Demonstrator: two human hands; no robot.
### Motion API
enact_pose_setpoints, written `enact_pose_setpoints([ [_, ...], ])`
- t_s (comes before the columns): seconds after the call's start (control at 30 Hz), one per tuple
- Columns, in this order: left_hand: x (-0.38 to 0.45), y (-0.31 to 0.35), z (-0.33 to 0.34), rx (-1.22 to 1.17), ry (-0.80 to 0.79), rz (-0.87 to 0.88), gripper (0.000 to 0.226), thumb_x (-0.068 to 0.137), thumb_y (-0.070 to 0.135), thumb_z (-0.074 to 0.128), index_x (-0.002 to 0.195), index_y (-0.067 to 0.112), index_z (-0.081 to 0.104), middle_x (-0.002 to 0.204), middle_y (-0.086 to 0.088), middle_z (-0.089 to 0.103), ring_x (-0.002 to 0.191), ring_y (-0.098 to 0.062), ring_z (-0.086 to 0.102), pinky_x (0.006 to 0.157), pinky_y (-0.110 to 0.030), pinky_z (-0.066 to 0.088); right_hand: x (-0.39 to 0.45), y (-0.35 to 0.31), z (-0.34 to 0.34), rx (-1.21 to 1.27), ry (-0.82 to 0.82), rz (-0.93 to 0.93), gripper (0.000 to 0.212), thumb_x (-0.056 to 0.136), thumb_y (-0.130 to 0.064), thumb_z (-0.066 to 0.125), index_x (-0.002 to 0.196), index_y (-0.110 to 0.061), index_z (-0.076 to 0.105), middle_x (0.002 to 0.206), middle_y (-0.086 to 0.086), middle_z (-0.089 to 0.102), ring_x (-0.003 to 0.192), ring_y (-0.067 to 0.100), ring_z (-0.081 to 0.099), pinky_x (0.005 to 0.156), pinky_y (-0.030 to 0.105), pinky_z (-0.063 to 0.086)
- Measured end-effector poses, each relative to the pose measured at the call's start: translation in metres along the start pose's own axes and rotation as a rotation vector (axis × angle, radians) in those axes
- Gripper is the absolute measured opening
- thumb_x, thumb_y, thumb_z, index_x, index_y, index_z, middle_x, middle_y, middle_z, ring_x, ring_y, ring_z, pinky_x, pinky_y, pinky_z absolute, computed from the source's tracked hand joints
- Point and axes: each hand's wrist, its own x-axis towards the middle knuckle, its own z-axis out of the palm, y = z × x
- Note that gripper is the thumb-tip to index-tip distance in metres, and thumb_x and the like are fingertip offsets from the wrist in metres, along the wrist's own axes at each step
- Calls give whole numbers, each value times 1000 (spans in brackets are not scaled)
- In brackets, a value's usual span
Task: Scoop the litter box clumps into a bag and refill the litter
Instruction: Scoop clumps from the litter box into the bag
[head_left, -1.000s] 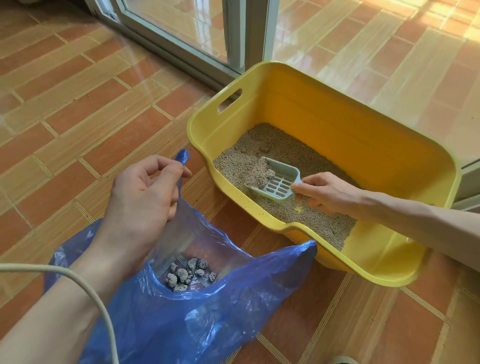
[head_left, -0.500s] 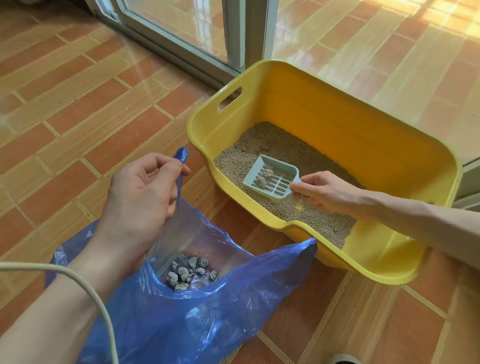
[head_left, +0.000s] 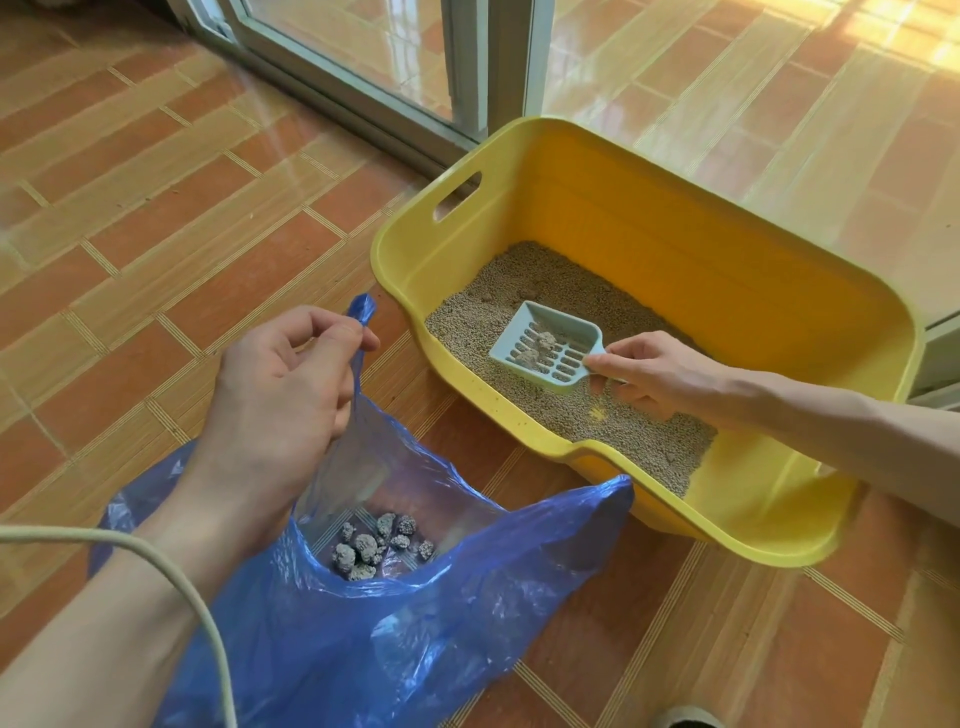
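Note:
A yellow litter box sits on the tiled floor, with tan litter covering part of its bottom. My right hand grips the handle of a pale blue slotted scoop held just above the litter; two small clumps lie in it. My left hand pinches the rim of a blue plastic bag and holds its mouth up and open. Several grey clumps lie at the bag's bottom.
A sliding glass door frame stands just behind the litter box. A pale cord crosses my left forearm at lower left. A shoe tip shows at the bottom edge. Tiled floor surrounds the box and bag.
The scoop has lifted out of the litter; the loose litter has sifted through its slots, leaving two clumps. My left hand has kept holding the bag open.

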Motion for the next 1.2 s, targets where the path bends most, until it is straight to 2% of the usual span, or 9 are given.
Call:
enact_pose_setpoints([
  [0.13,-1,0,-1,1,-4,2,21,104,16,51,91,7,64,48,9,29,40,-8,20,38,-17,18,-12,-15,0,8,-54,-71,37,99,-42,58,91,-8,66,56,-5,29,48,13,21,42,23,18],
  [0.23,-1,0,-3,2,2,3,21,105,17,51,92,6,64,48,9,29,39,-8,21,38,-17,19,-23,-36,1,-36,-93,-123,36,100,-41,58,89,-7,67,56,-6,30,48,12,22,41,23,19],
  [0.5,-2,1,-9,-31,12,7,21,104,16,51,91,8,65,49,8,31,40,-8,21,38,-17,19,-40,-105,15,-278,-391,-127,37,98,-41,58,89,-7,69,56,-6,34,48,11,24,41,21,20],
  [0.63,-4,1,-15,-23,17,13,21,104,17,52,91,8,66,51,4,33,41,-11,22,39,-19,19,-43,-117,42,-438,-469,-174,37,99,-42,59,83,-11,72,56,-3,42,49,14,31,44,25,25],
  [0.83,-9,5,-21,-5,3,24,22,105,19,51,91,10,66,54,1,33,42,-14,23,41,-20,20,-38,-126,76,-745,-397,-230,43,97,-48,59,67,-17,64,56,-6,47,51,13,38,51,32,33],
  [0.93,-11,6,-23,1,1,35,22,105,17,51,90,11,65,55,-3,32,42,-15,22,42,-20,20,-35,-127,94,-902,-336,-260,41,95,-51,58,73,-18,70,53,-5,50,48,11,39,47,26,33],
  [1.0,-11,6,-23,15,8,50,22,104,16,51,88,11,65,56,-4,32,43,-15,23,44,-21,20,-35,-126,106,-1034,-290,-303,39,94,-51,55,79,-17,70,55,-5,56,51,11,48,45,25,35],
  [1.1,-11,5,-23,23,15,58,22,103,16,52,86,12,65,56,-2,34,45,-15,23,47,-24,19,-34,-113,128,-1266,-171,-446,39,93,-49,49,82,-13,61,67,3,60,68,29,55,47,29,34],
  [1.2,-10,6,-23,38,17,49,22,102,15,53,84,13,65,51,4,36,43,-13,24,47,-24,19,-33,-104,146,-1396,-87,-557,33,94,-42,47,76,-15,52,73,6,62,72,34,60,54,30,38],
])
